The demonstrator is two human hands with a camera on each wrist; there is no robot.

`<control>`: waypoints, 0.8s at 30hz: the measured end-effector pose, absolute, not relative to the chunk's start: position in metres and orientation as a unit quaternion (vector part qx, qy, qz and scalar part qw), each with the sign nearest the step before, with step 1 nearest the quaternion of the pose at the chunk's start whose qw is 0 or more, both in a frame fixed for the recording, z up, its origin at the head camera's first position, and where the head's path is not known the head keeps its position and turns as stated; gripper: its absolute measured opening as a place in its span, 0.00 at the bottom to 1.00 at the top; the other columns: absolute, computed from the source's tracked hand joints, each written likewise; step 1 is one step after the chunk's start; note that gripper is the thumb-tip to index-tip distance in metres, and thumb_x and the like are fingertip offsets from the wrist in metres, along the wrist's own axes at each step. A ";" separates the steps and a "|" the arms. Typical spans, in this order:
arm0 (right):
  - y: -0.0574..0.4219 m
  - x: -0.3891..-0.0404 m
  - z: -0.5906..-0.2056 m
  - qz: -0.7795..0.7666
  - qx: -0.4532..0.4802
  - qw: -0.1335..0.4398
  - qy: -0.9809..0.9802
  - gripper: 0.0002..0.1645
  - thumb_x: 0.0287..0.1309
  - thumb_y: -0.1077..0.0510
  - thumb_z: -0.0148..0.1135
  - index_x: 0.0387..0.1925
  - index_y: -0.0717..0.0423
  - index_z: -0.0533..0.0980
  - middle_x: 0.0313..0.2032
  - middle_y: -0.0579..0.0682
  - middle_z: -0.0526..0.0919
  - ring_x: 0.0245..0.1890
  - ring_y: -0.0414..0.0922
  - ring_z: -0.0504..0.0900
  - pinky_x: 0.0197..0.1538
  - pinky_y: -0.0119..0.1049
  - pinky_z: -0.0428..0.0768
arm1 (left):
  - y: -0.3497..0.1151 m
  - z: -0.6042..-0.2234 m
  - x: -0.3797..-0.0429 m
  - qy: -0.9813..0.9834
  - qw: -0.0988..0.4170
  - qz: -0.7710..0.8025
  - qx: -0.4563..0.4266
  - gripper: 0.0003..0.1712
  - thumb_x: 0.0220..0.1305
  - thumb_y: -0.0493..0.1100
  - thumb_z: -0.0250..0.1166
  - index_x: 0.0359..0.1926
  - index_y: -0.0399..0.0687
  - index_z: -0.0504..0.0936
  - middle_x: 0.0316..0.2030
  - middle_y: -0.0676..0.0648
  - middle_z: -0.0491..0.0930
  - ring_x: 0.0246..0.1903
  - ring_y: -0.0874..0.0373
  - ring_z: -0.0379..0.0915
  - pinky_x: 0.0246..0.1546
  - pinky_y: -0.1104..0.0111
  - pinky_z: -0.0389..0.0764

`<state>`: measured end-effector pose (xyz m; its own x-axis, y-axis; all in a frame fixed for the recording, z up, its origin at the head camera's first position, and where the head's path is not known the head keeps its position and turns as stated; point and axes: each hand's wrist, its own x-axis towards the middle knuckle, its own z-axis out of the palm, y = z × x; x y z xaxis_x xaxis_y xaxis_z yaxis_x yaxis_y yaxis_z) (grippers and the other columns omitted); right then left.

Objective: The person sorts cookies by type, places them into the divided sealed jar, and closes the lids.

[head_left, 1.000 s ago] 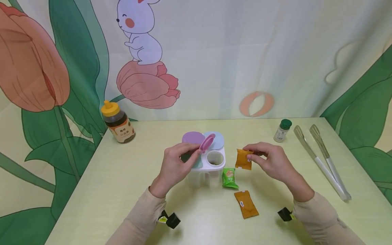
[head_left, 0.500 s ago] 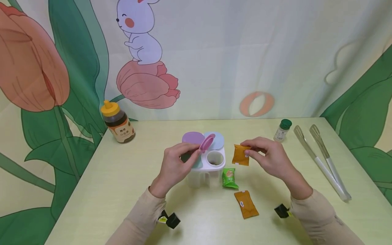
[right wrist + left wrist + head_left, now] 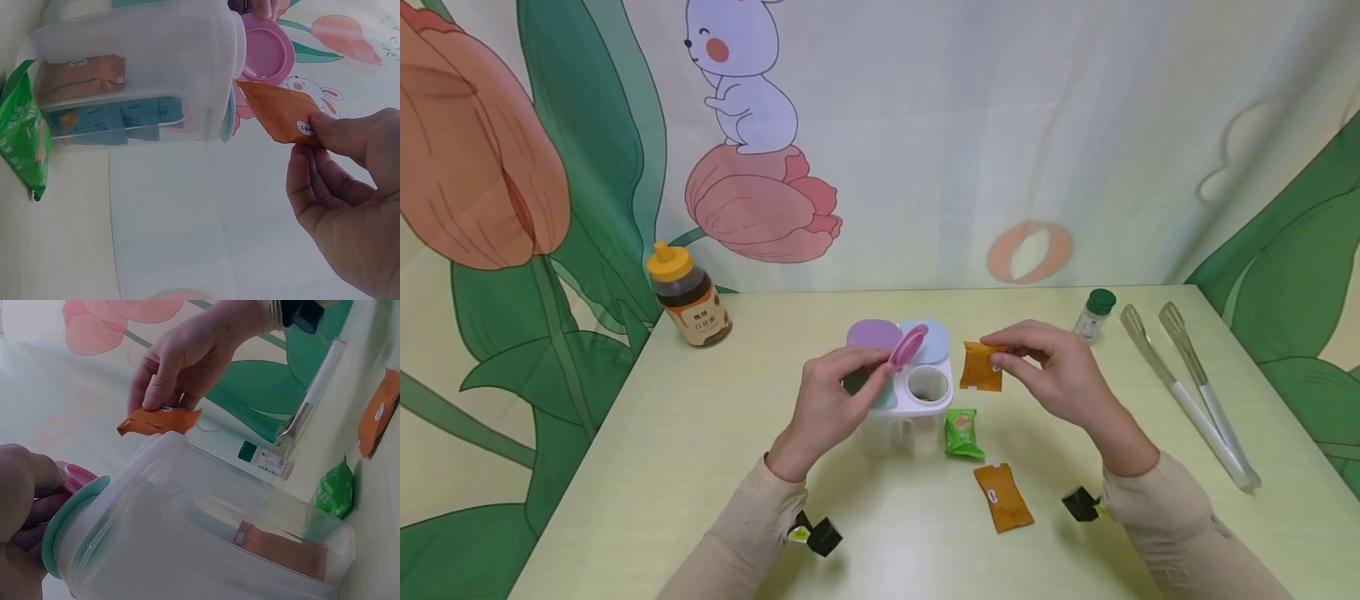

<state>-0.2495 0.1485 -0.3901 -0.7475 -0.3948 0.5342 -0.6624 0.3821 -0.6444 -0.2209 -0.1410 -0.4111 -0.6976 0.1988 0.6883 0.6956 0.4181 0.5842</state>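
The pale desk (image 3: 760, 375) supports a lidded container (image 3: 880, 433) at centre, a green packet (image 3: 961, 433) just beside it and an orange packet (image 3: 1003, 498) in front. A yellow-capped bottle (image 3: 691, 300) stands left; a green-capped jar (image 3: 1093, 317) and tongs (image 3: 1199, 423) occupy the right.

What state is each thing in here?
Pink lid, open, held in left grip
Purple lid, closed
Blue lid, closed
Teal lid, partly hidden, looks closed
Container, upright, one compartment uncovered
Raised orange packet, looks unopened, held in right grip
Lower orange packet, lying on table
Green packet, looks unopened
Dark bottle, upright, capped
Small jar, upright, capped
Tongs, lying spread open
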 end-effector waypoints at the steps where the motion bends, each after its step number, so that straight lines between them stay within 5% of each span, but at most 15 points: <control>1: 0.148 -0.249 -0.389 0.454 0.325 0.148 -0.816 0.14 0.53 0.69 0.68 0.42 0.56 0.85 0.38 0.49 0.86 0.34 0.36 0.80 0.39 0.22 0.81 | -0.141 -0.411 -0.221 -0.798 0.269 -0.461 -0.280 0.09 0.58 0.36 0.70 0.41 0.38 0.87 0.34 0.45 0.87 0.32 0.60 0.81 0.35 0.68 0.86; 9: 0.142 -0.249 -0.385 0.461 0.331 0.157 -0.808 0.14 0.53 0.69 0.69 0.42 0.55 0.85 0.37 0.48 0.86 0.31 0.36 0.78 0.32 0.24 0.79 | -0.141 -0.411 -0.222 -0.793 0.272 -0.465 -0.283 0.09 0.58 0.36 0.70 0.40 0.39 0.88 0.34 0.46 0.87 0.33 0.59 0.82 0.36 0.68 0.86; 24: 0.132 -0.247 -0.378 0.500 0.343 0.146 -0.782 0.12 0.51 0.72 0.69 0.39 0.60 0.84 0.36 0.51 0.86 0.33 0.36 0.82 0.39 0.25 0.84 | -0.141 -0.411 -0.221 -0.792 0.274 -0.467 -0.283 0.09 0.58 0.35 0.70 0.41 0.38 0.87 0.34 0.46 0.87 0.33 0.59 0.82 0.36 0.68 0.86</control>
